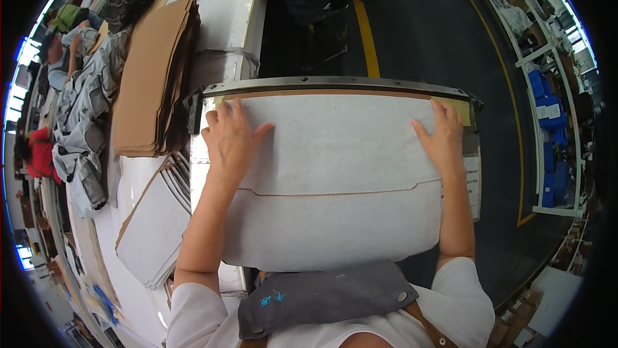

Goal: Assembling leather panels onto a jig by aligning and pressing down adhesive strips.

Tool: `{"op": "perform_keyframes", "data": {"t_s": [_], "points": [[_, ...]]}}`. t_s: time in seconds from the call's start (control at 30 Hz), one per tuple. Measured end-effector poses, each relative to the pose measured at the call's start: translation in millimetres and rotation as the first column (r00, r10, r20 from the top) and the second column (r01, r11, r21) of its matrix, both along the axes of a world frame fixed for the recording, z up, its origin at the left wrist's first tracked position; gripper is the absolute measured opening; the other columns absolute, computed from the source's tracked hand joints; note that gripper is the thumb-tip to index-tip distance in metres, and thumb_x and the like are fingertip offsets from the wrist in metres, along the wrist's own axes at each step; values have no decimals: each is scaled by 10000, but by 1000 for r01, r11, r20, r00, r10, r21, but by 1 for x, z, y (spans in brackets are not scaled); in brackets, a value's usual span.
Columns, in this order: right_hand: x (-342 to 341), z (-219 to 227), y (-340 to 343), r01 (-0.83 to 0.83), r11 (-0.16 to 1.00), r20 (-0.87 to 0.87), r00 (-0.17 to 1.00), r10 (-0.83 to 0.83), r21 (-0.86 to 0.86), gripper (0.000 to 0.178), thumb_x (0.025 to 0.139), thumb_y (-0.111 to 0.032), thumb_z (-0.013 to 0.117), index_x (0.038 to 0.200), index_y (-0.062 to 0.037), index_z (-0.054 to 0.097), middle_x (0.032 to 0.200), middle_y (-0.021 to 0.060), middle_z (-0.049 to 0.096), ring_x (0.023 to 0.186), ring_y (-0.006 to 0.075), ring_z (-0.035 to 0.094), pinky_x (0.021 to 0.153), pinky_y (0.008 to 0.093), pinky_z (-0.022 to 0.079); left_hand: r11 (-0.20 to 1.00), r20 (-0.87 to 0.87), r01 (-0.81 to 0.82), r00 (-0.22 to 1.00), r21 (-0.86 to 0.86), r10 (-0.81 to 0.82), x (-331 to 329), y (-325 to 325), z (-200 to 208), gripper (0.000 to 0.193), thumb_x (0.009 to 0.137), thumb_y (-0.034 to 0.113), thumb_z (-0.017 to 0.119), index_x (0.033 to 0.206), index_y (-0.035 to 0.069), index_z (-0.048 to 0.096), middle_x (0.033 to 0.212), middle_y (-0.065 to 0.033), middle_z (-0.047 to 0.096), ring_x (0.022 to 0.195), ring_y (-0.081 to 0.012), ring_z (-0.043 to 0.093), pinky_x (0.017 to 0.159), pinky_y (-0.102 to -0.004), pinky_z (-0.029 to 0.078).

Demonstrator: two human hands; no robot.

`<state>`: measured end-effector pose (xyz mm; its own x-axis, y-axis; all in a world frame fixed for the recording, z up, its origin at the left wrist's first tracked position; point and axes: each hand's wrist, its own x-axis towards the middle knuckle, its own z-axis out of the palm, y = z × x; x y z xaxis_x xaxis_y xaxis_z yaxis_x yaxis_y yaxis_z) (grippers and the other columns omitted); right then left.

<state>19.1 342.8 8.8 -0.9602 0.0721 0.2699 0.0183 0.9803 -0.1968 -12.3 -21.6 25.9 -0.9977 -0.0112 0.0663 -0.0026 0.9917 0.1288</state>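
A large white sheet (pixel 341 142), paper or thin board, lies on a flat work surface in front of me, its far edge along a metal bar (pixel 335 82). A brown edge shows just beyond it. Nearer to me, a second white sheet (pixel 341 226) shows below the first one's notched edge and reaches my apron. My left hand (pixel 230 139) rests on the far left corner, thumb out to the side, fingers bent toward the bar. At the far right corner my right hand (pixel 443 139) lies likewise, thumb apart. Neither hand visibly grips the sheet.
To the left stands a stack of brown cardboard sheets (pixel 151 78), with white boards (pixel 154 226) fanned out nearer. Grey garments (pixel 90 110) lie farther left, with people beyond. A shelf rack with blue bins (pixel 550 116) stands right, across a dark floor with yellow lines.
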Motion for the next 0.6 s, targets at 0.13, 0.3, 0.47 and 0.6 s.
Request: {"op": "perform_keyframes", "data": {"t_s": [0.13, 0.3, 0.47, 0.6], "points": [[5, 3, 6, 28, 996, 29, 999, -26, -80, 618, 798, -264, 759, 1299, 10, 525, 1186, 184, 531, 1082, 328, 514, 927, 418, 451, 998, 24, 2, 1000, 58, -3, -3, -12, 6, 790, 743, 387, 800, 1346, 10, 455, 1159, -207, 560, 1026, -413, 535, 828, -464, 483], [-4, 19, -4, 187, 945, 170, 975, -145, -269, 550, 801, -223, 755, 1257, 12, 554, 1030, 144, 597, 891, 266, 585, 795, 378, 486, 961, -98, -13, 994, 275, 42, -11, -45, -6, 767, 713, 245, 834, 1336, -14, 470, 1029, -198, 603, 869, -297, 626, 740, -384, 511], [-14, -1, 27, 239, 843, 251, 959, -128, -483, 304, 817, -187, 741, 1041, -6, 644, 721, 67, 604, 623, 169, 560, 596, 306, 461, 879, 201, -209, 971, 429, 133, -22, -49, -7, 630, 721, 216, 821, 1257, -6, 575, 935, -134, 610, 784, -224, 587, 713, -355, 489], [-5, 15, 20, -17, 726, -36, 999, -11, -687, 137, 889, -132, 682, 910, -7, 631, 675, -10, 564, 582, 64, 462, 550, 225, 396, 923, 30, -60, 998, 379, 53, -17, -47, -12, 615, 718, 171, 819, 1261, 18, 575, 1043, -131, 603, 898, -251, 586, 794, -368, 489]]}}
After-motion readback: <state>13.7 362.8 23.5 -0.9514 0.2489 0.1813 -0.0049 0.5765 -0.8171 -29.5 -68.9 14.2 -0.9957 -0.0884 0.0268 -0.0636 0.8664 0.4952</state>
